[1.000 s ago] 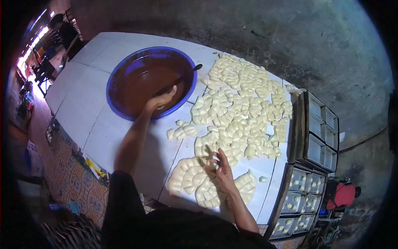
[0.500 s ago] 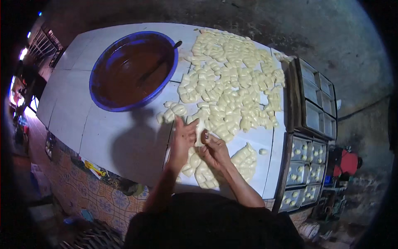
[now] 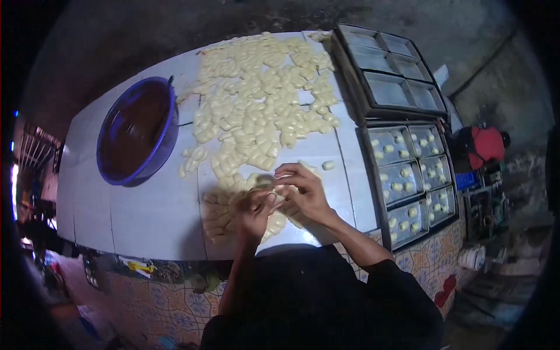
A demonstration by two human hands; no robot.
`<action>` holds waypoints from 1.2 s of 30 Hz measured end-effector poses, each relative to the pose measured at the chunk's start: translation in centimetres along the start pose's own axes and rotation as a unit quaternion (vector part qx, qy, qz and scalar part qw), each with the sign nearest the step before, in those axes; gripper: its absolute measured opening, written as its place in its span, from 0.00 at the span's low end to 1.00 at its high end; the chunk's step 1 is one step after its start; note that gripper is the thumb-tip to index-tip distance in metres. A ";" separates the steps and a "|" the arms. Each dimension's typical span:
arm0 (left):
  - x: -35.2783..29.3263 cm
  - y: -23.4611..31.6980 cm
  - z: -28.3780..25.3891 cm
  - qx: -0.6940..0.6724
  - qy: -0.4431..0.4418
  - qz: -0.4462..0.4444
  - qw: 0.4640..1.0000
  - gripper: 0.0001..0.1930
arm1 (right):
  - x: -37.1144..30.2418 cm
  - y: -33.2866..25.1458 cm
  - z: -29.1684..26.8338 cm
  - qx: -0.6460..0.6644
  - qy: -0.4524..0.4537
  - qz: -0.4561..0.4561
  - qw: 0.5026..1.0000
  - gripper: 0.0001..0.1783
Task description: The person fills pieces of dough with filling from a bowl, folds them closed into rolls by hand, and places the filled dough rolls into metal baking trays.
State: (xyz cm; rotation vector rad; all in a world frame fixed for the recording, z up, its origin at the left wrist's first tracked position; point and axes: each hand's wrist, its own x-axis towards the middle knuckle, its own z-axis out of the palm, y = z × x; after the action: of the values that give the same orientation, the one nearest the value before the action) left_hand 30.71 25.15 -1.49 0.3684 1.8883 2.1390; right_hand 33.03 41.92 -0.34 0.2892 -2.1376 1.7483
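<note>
Both hands meet over the near edge of the white tiled counter (image 3: 146, 216). The left hand (image 3: 255, 211) has its fingers curled narrow around a pale dough piece (image 3: 279, 195), and the right hand (image 3: 303, 192) pinches the same piece from the other side, fingers bent close over it. So the piece sits between the two hands, just above the near cluster of dough pieces (image 3: 224, 216), which lies beneath and to the left of the left hand.

One stray dough lump (image 3: 328, 165) rests alone on the counter, just beyond the right hand's fingertips. Farther back, a broad spread of pale dough pieces (image 3: 262, 99) covers the middle and far part of the counter, reaching almost to the far edge.

At the counter's left side stands a round blue basin (image 3: 166, 140) filled with dark brown liquid, with a dark handle poking over its far rim.

Along the right edge run dark metal baking trays. The near tray (image 3: 408, 175) has rectangular compartments, each carrying several small pale lumps. The far tray (image 3: 388, 70), toward the far right corner, shows pale, flat compartments.

Off the counter to the right, a red object (image 3: 487, 146) sits on the ground. The counter's front face carries patterned tiles (image 3: 426, 256) in orange and blue.
</note>
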 end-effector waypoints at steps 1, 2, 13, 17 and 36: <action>0.0 0.4 0.9 0.031 0.006 -0.004 0.999 0.10 | -0.4 -1.2 -0.3 -0.022 -0.010 -0.012 1.000 0.15; -0.1 1.9 2.1 0.013 0.012 -0.128 0.992 0.10 | -1.7 -0.5 -0.7 -0.010 -0.033 -0.009 0.999 0.16; -0.4 -2.3 10.3 -0.038 -0.052 0.050 0.997 0.14 | -5.4 4.2 -10.7 0.355 -0.215 0.428 0.802 0.27; 0.2 -4.1 10.9 0.049 0.110 0.040 0.992 0.15 | -2.1 7.2 -13.0 -0.002 -0.202 0.101 0.974 0.14; 8.8 -11.3 16.9 0.488 -0.075 0.174 0.852 0.28 | 9.0 12.4 -22.3 -0.130 -0.083 0.030 0.988 0.15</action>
State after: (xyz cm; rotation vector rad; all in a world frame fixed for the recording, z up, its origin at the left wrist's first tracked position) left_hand 28.85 45.29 -10.50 1.0908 2.8231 1.0383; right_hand 23.40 66.93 -4.16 0.3117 -2.4845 1.4992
